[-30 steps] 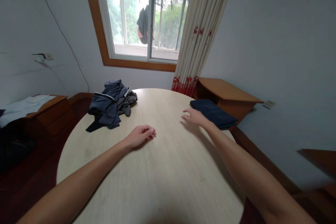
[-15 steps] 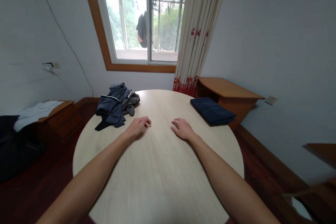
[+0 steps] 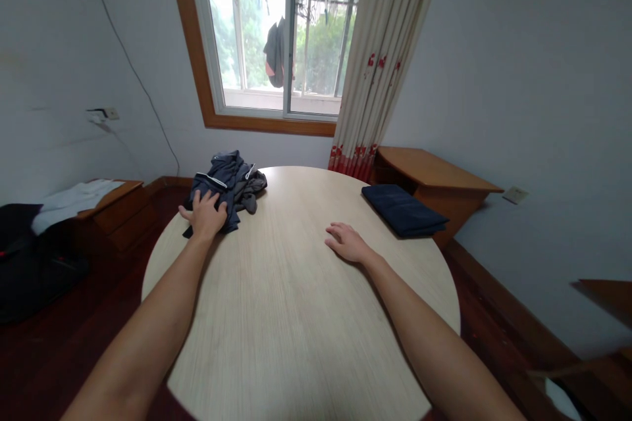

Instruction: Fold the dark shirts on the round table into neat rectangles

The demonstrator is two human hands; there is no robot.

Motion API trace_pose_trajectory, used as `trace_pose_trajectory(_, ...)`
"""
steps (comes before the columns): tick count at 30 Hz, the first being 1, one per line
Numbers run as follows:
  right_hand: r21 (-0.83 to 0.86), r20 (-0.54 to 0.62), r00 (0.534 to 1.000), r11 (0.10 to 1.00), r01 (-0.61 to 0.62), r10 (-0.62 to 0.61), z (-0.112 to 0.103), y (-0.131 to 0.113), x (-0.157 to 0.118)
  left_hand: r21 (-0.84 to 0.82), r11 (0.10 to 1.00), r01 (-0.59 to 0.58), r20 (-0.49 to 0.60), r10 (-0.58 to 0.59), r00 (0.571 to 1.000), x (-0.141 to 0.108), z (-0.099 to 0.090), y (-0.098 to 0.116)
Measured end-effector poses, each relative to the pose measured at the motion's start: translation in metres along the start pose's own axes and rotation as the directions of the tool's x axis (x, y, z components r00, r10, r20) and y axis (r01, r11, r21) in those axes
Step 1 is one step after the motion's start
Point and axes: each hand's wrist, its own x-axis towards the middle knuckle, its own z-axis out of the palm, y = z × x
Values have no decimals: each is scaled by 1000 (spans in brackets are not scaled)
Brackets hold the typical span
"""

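My left hand (image 3: 205, 214) lies over the near side of a crumpled heap of dark blue-grey clothes (image 3: 230, 174), its fingers spread. Whether it presses on the cloth or hovers just above is hard to tell. White trim shows on the heap, and a darker grey garment (image 3: 253, 187) sits at its right side. Near the middle of the round table (image 3: 291, 316), my right hand (image 3: 347, 243) rests with fingers loosely apart and nothing in it. To its right is a neatly folded navy cloth (image 3: 402, 210) by the table's edge.
A wooden desk (image 3: 439, 171) stands behind the table on the right, beside a long curtain (image 3: 385, 59). At left are a low wooden cabinet (image 3: 121, 214) with white cloth (image 3: 79, 200) on it and a black bag (image 3: 44, 276). The window (image 3: 257, 46) is ahead.
My left hand has moved left from the table's middle onto the clothes heap, its fingers spreading. My right hand stays in place. The view has shifted slightly.
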Motion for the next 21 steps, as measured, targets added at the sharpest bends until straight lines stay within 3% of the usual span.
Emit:
trace_pose_trajectory(5,0,6,1000,1000,9,-9,-1,1,0,-90,993,-76,13,78,997,8,-12,10)
trace_pose_trajectory(8,22,4,1000,1000,13,-13,-1,2,0,-196,956,-219,11,225,974,1,-27,28)
trace_pose_trajectory(10,92,-31,999,996,15,-12,0,1,0,-327,885,-331,46,365,930,-16,-34,50)
trace_pose_trajectory(12,257,-82,997,966,17,4,1,-2,0,-516,755,-403,123,532,838,-41,-39,78)
trace_pose_trajectory(15,580,-114,993,814,34,40,3,-11,0,-755,549,-358,266,756,599,-84,-44,118)
trace_pose_trajectory(17,730,-79,995,684,16,60,4,-17,-1,-814,469,-343,291,840,458,-103,-45,133)
trace_pose_trajectory(19,790,-9,998,613,-27,55,3,-23,-1,-809,442,-387,282,870,404,-110,-42,137)
trace_pose_trajectory(21,771,28,1000,636,-29,12,0,-26,-2,-752,488,-443,298,851,433,-105,-33,128)
